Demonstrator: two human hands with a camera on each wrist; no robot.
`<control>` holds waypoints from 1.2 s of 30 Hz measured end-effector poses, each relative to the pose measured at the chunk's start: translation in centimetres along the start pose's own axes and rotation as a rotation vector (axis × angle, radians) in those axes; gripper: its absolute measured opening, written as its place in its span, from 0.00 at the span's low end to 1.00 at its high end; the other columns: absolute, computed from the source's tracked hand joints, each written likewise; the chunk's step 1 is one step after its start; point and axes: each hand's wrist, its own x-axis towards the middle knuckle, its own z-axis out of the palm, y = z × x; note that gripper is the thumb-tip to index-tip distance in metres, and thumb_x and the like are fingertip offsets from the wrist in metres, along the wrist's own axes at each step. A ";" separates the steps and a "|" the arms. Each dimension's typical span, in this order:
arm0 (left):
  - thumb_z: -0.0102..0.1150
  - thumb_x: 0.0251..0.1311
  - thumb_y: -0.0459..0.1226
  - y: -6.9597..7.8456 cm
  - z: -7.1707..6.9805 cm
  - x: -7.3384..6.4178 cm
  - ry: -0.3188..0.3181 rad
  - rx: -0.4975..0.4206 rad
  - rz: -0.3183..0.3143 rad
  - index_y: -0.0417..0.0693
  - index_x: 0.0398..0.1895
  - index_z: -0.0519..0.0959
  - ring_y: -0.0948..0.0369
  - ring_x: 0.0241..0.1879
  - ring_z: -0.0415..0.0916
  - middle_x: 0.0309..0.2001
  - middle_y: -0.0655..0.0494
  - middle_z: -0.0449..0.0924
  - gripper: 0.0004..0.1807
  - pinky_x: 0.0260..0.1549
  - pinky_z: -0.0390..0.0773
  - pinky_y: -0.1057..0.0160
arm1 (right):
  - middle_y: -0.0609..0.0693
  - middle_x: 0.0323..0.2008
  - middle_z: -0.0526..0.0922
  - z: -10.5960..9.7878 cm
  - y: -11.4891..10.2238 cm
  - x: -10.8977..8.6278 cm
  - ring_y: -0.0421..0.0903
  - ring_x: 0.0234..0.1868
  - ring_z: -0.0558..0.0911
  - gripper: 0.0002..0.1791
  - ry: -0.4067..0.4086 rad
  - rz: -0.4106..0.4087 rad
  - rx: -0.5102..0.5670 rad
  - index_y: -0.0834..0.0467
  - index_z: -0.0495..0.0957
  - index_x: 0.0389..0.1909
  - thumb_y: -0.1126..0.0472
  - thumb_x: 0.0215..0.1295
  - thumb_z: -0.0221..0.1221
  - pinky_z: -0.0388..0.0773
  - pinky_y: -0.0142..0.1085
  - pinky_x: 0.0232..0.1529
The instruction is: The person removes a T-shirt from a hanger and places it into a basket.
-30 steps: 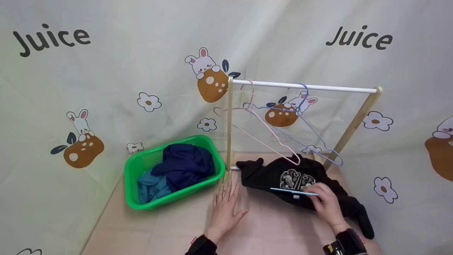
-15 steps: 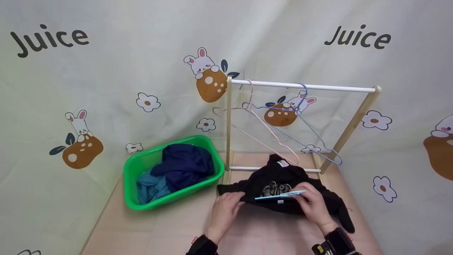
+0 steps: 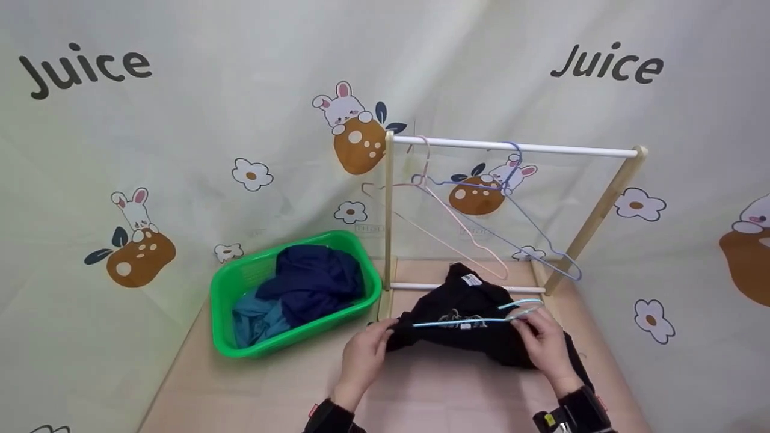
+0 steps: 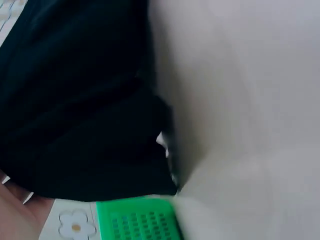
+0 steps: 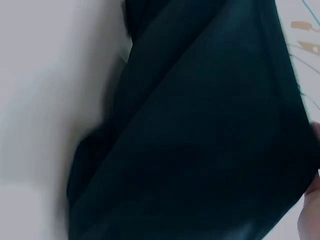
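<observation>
A black garment (image 3: pixel 445 300) with a pale printed motif and a white neck label lies spread before the rack, its near edge lifted. At that edge's left end, my left hand (image 3: pixel 363 355) pinches the cloth between thumb and fingers. My right hand (image 3: pixel 546 346) grips a light blue hanger (image 3: pixel 463 323) near its hook, together with the garment's edge. The hanger lies across the garment front, its far arm reaching toward the left hand. In both wrist views, dark cloth (image 4: pixel 85 115) covers much of the picture, with only parts of the fingers showing.
A wooden rack with a white rail (image 3: pixel 577 150) stands behind the garment. A pink hanger (image 3: pixel 448 210) and a blue hanger (image 3: pixel 535 222) hang from it. To the left, a green basket (image 3: pixel 224 300) holds navy cloth (image 3: pixel 319 279) and teal cloth (image 3: pixel 261 319).
My left hand has gone from lying flat on the table to pinching the garment's edge. The right hand has drawn garment and hanger leftward, and the hanger's hook now points up and back.
</observation>
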 end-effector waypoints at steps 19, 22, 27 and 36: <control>0.58 0.68 0.34 -1.2 -3.7 2.5 0.036 0.003 -0.157 0.46 0.47 0.84 0.54 0.44 0.83 0.44 0.53 0.86 0.09 0.44 0.80 0.54 | 0.58 0.31 0.81 0.9 0.3 -0.8 0.45 0.37 0.80 0.12 -0.001 0.101 0.081 0.68 0.80 0.31 0.86 0.54 0.59 0.73 0.22 0.46; 0.57 0.70 0.37 -1.2 -3.2 1.8 -0.050 -0.068 -0.240 0.43 0.56 0.80 0.53 0.46 0.83 0.48 0.50 0.85 0.14 0.46 0.80 0.53 | 0.56 0.31 0.82 1.6 0.0 -0.8 0.48 0.36 0.81 0.14 -0.038 0.069 0.057 0.67 0.81 0.31 0.88 0.51 0.59 0.72 0.21 0.45; 0.58 0.70 0.40 -0.9 -2.7 1.5 -0.119 -0.149 -0.279 0.42 0.73 0.63 0.49 0.56 0.77 0.59 0.43 0.76 0.31 0.52 0.76 0.49 | 0.55 0.31 0.82 2.7 -0.6 -1.0 0.53 0.35 0.80 0.14 -0.056 0.029 0.023 0.65 0.80 0.30 0.86 0.51 0.61 0.69 0.20 0.47; 0.61 0.66 0.35 -0.6 -2.1 1.7 -0.070 -0.094 -0.058 0.42 0.54 0.81 0.53 0.49 0.79 0.49 0.49 0.81 0.15 0.49 0.77 0.53 | 0.54 0.31 0.82 3.9 -1.1 -1.1 0.54 0.35 0.81 0.17 -0.048 0.001 0.025 0.65 0.80 0.30 0.88 0.46 0.62 0.68 0.21 0.49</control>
